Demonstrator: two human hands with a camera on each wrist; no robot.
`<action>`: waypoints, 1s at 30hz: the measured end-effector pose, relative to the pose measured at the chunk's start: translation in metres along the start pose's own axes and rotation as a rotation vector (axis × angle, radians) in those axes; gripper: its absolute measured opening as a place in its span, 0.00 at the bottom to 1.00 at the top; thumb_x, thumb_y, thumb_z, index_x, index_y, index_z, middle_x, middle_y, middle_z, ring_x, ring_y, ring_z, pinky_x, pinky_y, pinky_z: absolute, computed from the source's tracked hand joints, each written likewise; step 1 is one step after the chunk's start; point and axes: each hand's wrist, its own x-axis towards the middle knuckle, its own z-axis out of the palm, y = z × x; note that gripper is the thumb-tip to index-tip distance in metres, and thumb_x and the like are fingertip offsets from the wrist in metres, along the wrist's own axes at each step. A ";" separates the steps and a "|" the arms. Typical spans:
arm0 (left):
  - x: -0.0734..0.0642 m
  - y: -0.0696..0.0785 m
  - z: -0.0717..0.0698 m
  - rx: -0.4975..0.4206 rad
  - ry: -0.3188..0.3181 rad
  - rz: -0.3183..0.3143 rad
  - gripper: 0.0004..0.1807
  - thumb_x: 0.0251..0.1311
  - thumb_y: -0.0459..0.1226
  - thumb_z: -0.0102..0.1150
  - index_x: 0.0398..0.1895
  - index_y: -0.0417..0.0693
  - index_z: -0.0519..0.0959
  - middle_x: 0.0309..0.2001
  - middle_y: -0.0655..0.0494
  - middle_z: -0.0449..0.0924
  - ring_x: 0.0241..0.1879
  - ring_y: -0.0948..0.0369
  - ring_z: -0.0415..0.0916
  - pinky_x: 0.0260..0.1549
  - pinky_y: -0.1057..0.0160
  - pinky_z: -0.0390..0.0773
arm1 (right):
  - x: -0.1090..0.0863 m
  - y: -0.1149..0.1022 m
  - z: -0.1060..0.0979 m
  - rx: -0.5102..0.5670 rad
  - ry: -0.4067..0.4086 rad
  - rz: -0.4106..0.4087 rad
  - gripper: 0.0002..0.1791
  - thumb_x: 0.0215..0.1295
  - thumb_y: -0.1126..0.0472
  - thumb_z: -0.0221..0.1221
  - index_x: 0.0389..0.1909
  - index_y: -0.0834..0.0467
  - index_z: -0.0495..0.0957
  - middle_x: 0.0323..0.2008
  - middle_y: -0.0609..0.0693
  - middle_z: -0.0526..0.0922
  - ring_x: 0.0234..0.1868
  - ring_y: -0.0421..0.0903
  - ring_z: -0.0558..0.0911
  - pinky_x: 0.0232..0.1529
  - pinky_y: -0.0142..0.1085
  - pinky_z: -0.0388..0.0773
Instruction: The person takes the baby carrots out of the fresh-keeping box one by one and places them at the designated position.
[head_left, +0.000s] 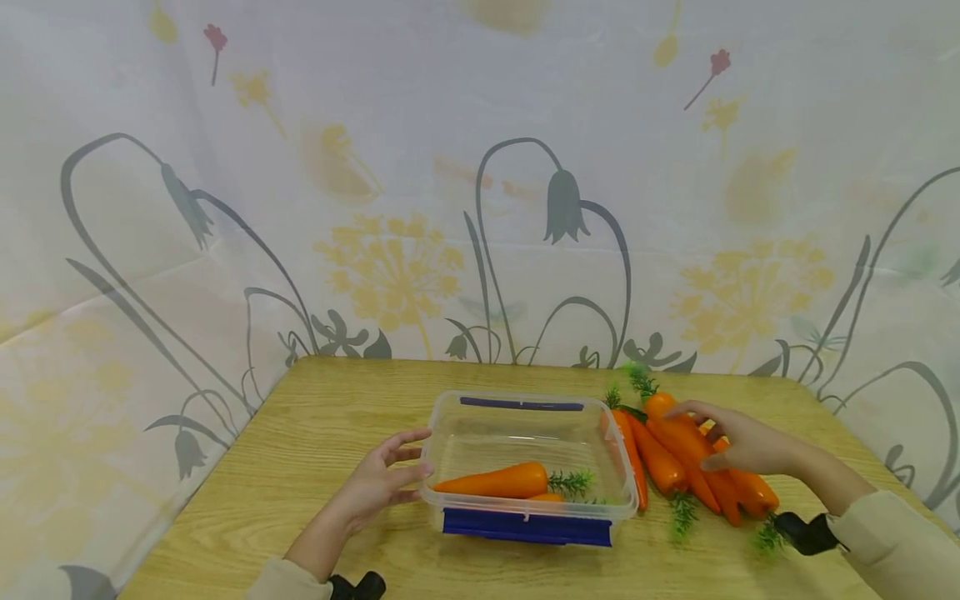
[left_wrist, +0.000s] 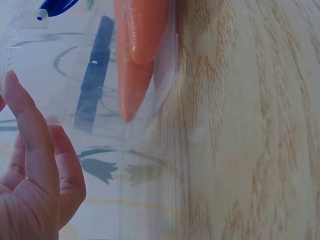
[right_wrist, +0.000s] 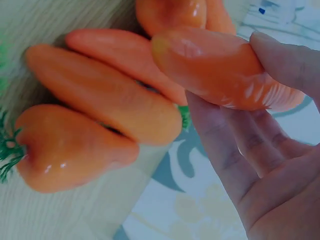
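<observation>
I look down on a wood-grained table (head_left: 315, 417). Behind it, and beyond both its sides, I see a pale, slightly creased sheet (head_left: 420, 100) printed with drooping grey flowers (head_left: 566, 204), big yellow blooms (head_left: 397, 271) and, high above the table, small red flowers (head_left: 214, 36). The light over the table looks soft and fairly even to me.

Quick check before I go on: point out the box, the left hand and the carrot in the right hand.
Box (head_left: 527, 527): head view, front blue clasp.
Left hand (head_left: 375, 483): head view, its middle.
Held carrot (right_wrist: 210, 67): right wrist view, middle of its side.
</observation>
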 end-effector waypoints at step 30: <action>0.004 -0.002 0.004 0.000 -0.006 -0.008 0.34 0.57 0.36 0.63 0.66 0.40 0.62 0.61 0.33 0.54 0.44 0.54 0.73 0.37 0.59 0.79 | -0.073 0.068 -0.007 -0.094 0.308 0.182 0.26 0.57 0.65 0.64 0.55 0.70 0.69 0.55 0.46 0.70 0.44 0.37 0.75 0.31 0.34 0.76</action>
